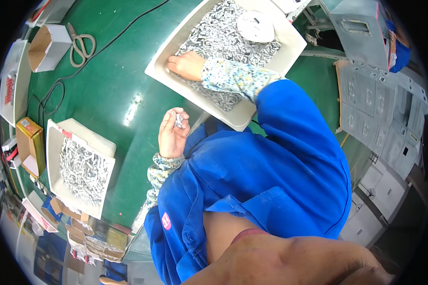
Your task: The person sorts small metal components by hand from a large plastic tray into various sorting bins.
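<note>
My left hand [172,135] is palm up over the near edge of the green table, its fingers curled around small silver metal parts [178,120]. A big cream bin [159,71] full of small silver and dark cylindrical parts [209,33] stands at the far middle. My right hand [186,65] reaches into it beside its left wall, fingers curled down at the parts; what they grip is hidden. On the parts in the bin lies a round white lid-like piece [256,26]. To the left, a smaller white tray [53,156] holds many similar silver parts [83,171].
Scissors [82,45] lie by an open white carton [50,47] at the far left. A black cable [92,59] crosses the green table [114,85]. A yellow box [30,145] stands at the left edge. Grey cabinets [375,102] and another person in blue [401,54] are at the right.
</note>
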Demonstrator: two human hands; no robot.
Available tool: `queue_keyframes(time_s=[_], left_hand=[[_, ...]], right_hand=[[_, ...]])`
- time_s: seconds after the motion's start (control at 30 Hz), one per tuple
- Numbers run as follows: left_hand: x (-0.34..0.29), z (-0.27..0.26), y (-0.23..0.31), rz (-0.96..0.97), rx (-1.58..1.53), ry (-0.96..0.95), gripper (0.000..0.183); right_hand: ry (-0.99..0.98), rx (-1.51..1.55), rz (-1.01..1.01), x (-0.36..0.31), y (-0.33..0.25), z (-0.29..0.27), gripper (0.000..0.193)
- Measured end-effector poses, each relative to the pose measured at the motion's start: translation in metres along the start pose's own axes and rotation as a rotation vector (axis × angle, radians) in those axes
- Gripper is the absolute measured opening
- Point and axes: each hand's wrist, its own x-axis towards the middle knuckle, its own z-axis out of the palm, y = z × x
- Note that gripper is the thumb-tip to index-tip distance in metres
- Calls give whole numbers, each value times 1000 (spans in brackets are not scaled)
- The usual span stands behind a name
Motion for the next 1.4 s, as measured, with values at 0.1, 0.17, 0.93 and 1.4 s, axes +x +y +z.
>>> queue_keyframes(time_s=[0.1, 0.17, 0.93, 1.4], left_hand=[[-1, -2, 1, 23, 25, 20, 19], [1, -1, 0, 29, 38, 0, 19], [-3, 0, -1, -21, 22, -41, 18], [-8, 2, 0, 11, 147, -17, 15]], right_hand=[[-185, 44, 73, -20, 2, -14, 12], [-206, 27, 73, -31, 7, -19, 12], [-427, 167, 39, -57, 14, -52, 25], [-682, 24, 351, -47, 26, -81, 63]])
